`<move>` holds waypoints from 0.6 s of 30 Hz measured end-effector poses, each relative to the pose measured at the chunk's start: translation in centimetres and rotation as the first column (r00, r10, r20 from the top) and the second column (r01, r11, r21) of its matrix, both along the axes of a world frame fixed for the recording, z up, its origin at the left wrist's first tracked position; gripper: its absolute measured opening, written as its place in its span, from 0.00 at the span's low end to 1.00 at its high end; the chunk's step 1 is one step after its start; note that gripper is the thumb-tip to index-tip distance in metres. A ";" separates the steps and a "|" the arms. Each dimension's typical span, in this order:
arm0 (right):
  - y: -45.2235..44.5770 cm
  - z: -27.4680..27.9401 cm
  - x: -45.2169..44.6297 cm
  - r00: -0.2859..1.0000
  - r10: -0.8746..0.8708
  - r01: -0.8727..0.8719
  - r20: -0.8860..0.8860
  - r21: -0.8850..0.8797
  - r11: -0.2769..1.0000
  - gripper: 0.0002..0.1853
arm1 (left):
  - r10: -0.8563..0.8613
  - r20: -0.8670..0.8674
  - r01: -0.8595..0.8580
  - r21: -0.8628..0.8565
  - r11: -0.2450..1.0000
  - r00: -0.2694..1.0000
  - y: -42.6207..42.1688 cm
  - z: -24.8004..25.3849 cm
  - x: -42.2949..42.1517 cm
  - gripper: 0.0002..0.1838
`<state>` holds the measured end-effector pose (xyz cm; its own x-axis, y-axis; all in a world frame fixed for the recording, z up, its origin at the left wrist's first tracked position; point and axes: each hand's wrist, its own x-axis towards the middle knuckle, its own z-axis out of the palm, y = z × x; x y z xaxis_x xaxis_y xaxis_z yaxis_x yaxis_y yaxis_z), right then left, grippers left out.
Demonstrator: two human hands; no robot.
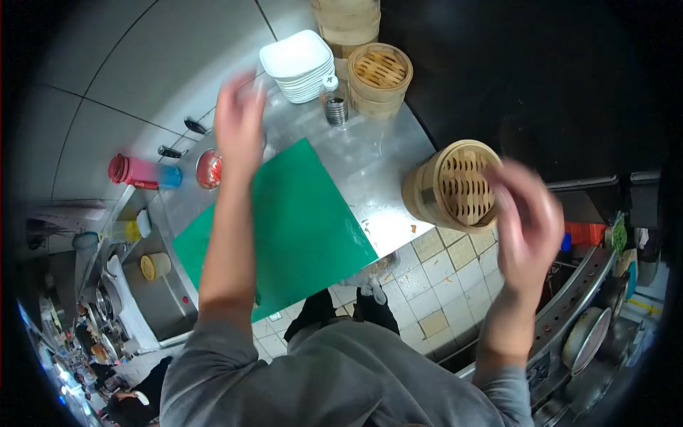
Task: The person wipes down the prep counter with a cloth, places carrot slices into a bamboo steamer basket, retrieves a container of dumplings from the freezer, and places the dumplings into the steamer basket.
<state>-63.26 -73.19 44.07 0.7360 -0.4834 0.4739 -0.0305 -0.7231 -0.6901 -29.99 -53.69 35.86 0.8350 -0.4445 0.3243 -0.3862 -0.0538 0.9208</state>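
Note:
My left hand (240,121) is raised over the metal counter, blurred by motion, its thumb apart from the fingers and nothing visible in it. Below it lie a green cutting board (302,213) and a small bowl with red and white pieces (209,169). On the right, my right hand (528,213) is curved with thumb and fingers apart, also blurred. Its fingertips overlap the edge of a bamboo steamer (462,186) with a slatted base; whether they touch it I cannot tell. The steamer stands at the counter's right corner.
Stacked white dishes (299,60), a shaker bottle (334,103) and another bamboo steamer (379,75) stand at the back. A pink and blue bottle (146,173) is at left, near a sink (167,299). Dark stovetop (541,85) lies right. Another person (135,398) is at lower left.

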 end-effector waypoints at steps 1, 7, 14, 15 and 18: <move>0.8 -2.2 -3.8 0.992 -0.123 0.123 0.035 -0.011 0.992 0.19 | 0.131 0.214 -0.177 0.214 0.961 0.968 4.9 -3.0 -2.1 0.18; 4.5 -10.9 -9.0 0.869 -0.377 0.403 -0.320 0.016 0.915 0.55 | 0.280 0.179 -0.223 0.965 0.135 0.943 30.9 -15.3 -20.4 0.33; 2.7 -13.2 -4.9 0.896 -0.418 0.414 -0.153 -0.059 0.908 0.48 | 0.511 -0.332 -0.341 0.453 0.824 0.793 27.8 -17.4 -13.9 0.18; 2.4 -13.8 -4.6 0.893 -0.412 0.400 -0.183 -0.099 0.911 0.43 | 0.440 -0.427 -0.345 0.283 0.895 0.790 24.1 -16.3 -13.1 0.16; 2.6 -13.5 -4.3 0.882 -0.430 0.421 -0.194 -0.084 0.903 0.35 | 0.332 -0.388 -0.298 0.147 0.943 0.860 13.5 -15.6 -10.4 0.17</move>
<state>-67.51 -70.58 30.53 0.5456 -0.7564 0.3607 -0.4777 -0.6344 -0.6078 -40.37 -40.19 20.29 0.9849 -0.1456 -0.0939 0.0655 -0.1889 0.9798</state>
